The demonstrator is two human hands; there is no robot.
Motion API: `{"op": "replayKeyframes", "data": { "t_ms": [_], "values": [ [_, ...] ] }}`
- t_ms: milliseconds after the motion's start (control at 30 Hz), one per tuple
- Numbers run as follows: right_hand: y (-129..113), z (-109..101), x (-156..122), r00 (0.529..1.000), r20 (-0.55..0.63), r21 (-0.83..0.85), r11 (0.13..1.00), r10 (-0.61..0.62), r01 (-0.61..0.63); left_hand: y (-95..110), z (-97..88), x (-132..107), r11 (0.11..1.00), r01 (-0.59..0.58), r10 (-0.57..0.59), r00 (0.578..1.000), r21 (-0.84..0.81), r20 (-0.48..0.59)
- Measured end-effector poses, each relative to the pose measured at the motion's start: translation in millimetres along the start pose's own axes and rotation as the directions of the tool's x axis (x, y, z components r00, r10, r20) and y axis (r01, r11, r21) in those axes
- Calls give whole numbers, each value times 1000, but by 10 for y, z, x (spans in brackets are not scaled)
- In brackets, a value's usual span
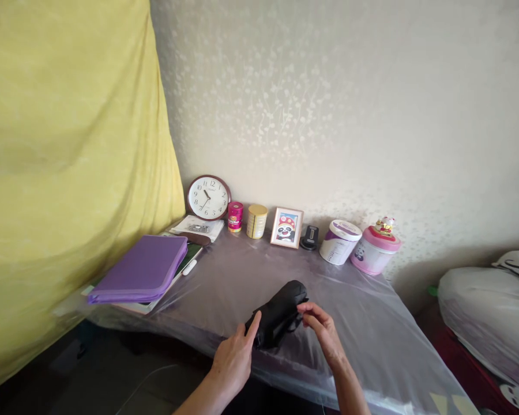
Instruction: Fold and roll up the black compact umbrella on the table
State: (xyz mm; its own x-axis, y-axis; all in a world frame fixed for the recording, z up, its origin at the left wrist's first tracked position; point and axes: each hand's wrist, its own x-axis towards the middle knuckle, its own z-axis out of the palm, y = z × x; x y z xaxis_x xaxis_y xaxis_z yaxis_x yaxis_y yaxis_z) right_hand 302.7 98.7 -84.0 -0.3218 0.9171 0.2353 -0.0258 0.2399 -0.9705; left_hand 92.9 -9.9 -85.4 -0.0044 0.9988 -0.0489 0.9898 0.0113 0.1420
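A black folded umbrella lies slantwise near the front edge of the table, its far end pointing up and to the right. My left hand is closed round its near end, the index finger stretched along the fabric. At the umbrella's right side, the bent fingers of my right hand pinch the edge of its loose folds. The thumb side of the left grip is partly hidden.
A purple zip folder lies on papers at the left. Along the wall stand a round clock, a pink tin, a yellow can, a panda picture frame, a black stand and two tubs. A yellow curtain hangs left.
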Motion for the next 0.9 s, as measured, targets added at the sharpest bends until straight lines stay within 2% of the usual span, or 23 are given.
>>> {"op": "replayKeyframes", "data": {
  "t_ms": [67,200,267,367,433,467,567,633,733,800,900],
  "values": [
    [104,-167,-100,995,-96,3,1000,19,-18,-27,6,6,998,-4,3,1000,-64,-3],
    [389,-422,-239,969,-240,-1,998,54,-56,-127,-40,65,927,49,-35,998,-371,45],
    [507,-497,-280,955,-290,1,997,70,-73,-203,-86,117,873,95,-51,993,-479,103],
    [576,-527,-315,946,-317,3,997,73,-76,-331,-150,185,837,153,-52,978,-526,201],
    [555,-500,-322,947,-314,-1,997,76,-80,-404,-177,203,840,190,-90,973,-509,214],
    [534,-480,-322,946,-313,-3,996,80,-85,-430,-186,203,854,201,-123,974,-480,189],
    [489,-426,-319,943,-320,-12,995,94,-103,-457,-204,170,922,189,-195,981,-338,16],
    [498,-409,-318,941,-327,-26,994,92,-106,-441,-209,142,974,145,-159,985,-172,-66],
    [553,-409,-322,941,-329,-39,994,85,-103,-411,-196,146,995,80,-75,994,65,-73],
    [584,-412,-323,943,-324,-37,994,81,-98,-415,-175,196,993,79,-75,996,82,-56],
    [591,-408,-314,940,-331,-31,995,76,-92,-474,-157,314,994,106,-107,994,-10,-34]
  ]
}}
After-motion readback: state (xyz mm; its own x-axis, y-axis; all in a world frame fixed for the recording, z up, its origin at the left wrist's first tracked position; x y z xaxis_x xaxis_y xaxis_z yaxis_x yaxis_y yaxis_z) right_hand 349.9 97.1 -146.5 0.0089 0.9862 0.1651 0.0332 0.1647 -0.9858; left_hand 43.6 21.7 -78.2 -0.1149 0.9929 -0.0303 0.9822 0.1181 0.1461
